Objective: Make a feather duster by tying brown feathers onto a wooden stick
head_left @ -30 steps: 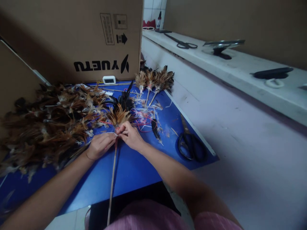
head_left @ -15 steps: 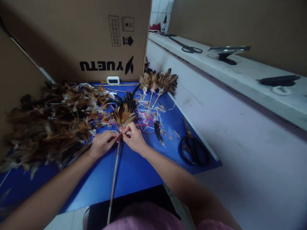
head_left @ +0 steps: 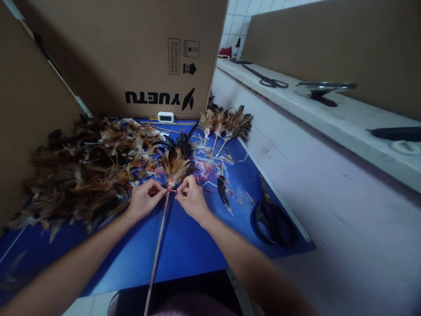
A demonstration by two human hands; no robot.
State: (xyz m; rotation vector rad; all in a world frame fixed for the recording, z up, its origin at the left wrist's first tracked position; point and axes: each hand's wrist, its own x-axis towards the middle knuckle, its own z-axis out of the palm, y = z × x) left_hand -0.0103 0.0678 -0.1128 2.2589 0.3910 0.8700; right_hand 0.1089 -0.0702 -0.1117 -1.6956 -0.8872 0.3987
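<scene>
A feather duster [head_left: 176,164] with brown and black feathers lies on the blue tabletop [head_left: 187,245], its thin stick [head_left: 159,245] running toward my body. Where feathers meet stick, a red string [head_left: 171,190] stretches across between my two hands. My left hand [head_left: 146,198] pinches one side of it, thumb and finger closed. From the other side my right hand [head_left: 192,197] pinches it, close to the stick. Red binding also shows just above, at the base of the feathers.
Loose brown feathers [head_left: 82,175] heap on the left. Feathered bundles [head_left: 226,123] on sticks rest at the back right, near tangled string and scraps [head_left: 210,166]. Black-handled scissors [head_left: 274,219] lie at the right edge. A cardboard box [head_left: 131,52] stands behind a small white digital display [head_left: 165,116].
My hands have drawn slightly apart, and the red string now shows taut between them. The whole view has shifted, so things appear lower and farther right.
</scene>
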